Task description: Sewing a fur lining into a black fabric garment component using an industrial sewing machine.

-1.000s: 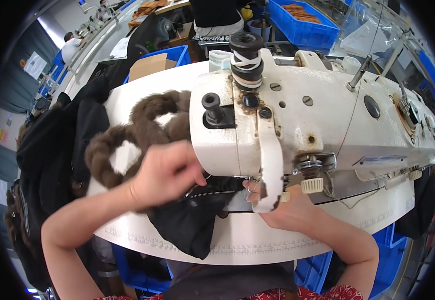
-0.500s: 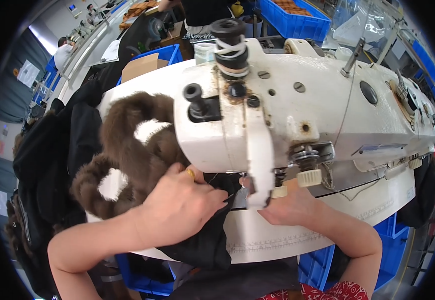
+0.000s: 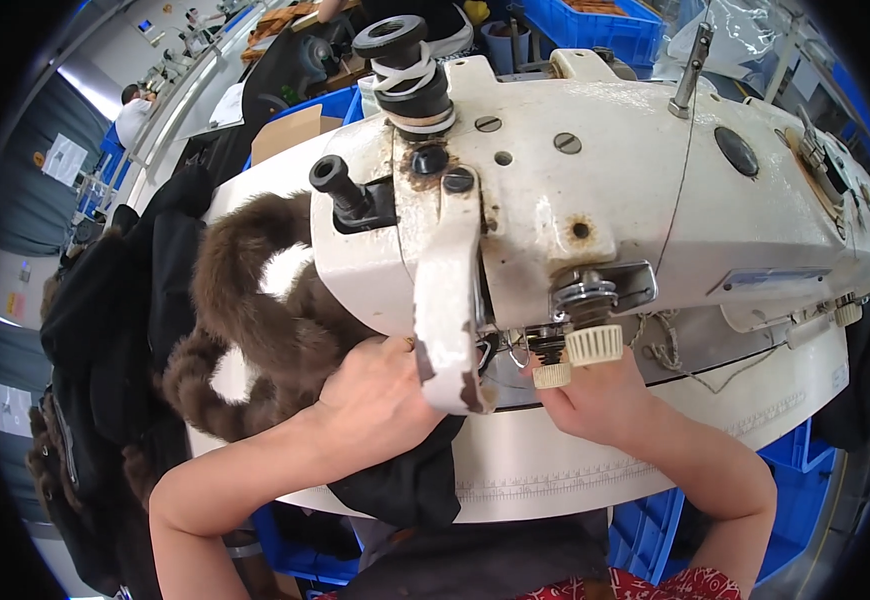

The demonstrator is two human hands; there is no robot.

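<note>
A white industrial sewing machine (image 3: 535, 225) fills the middle, its paint chipped and rust-stained. My left hand (image 3: 373, 395) is closed on black fabric (image 3: 405, 487) beside the needle area, its fingertips hidden behind the machine's white lever (image 3: 445, 300). Thick brown fur trim (image 3: 240, 285) lies in loops at the left of the machine head, against that hand. Right of the needle area, my right hand (image 3: 605, 400) reaches under the ribbed tension knobs (image 3: 593, 345). Its fingers are mostly hidden by them, so what it holds cannot be made out.
Black garments (image 3: 110, 320) hang in a pile at the left. Blue crates (image 3: 645, 535) stand below the white table (image 3: 545, 470), and another crate (image 3: 595, 28) is behind. A cardboard box (image 3: 290, 135) sits beyond the machine. Loose thread (image 3: 667, 345) trails at the right. Other people work farther back.
The view has shifted, so the machine appears farther left. Relative to it, my left hand has moved right, partly behind the lever. My right hand has moved slightly right of the needle area.
</note>
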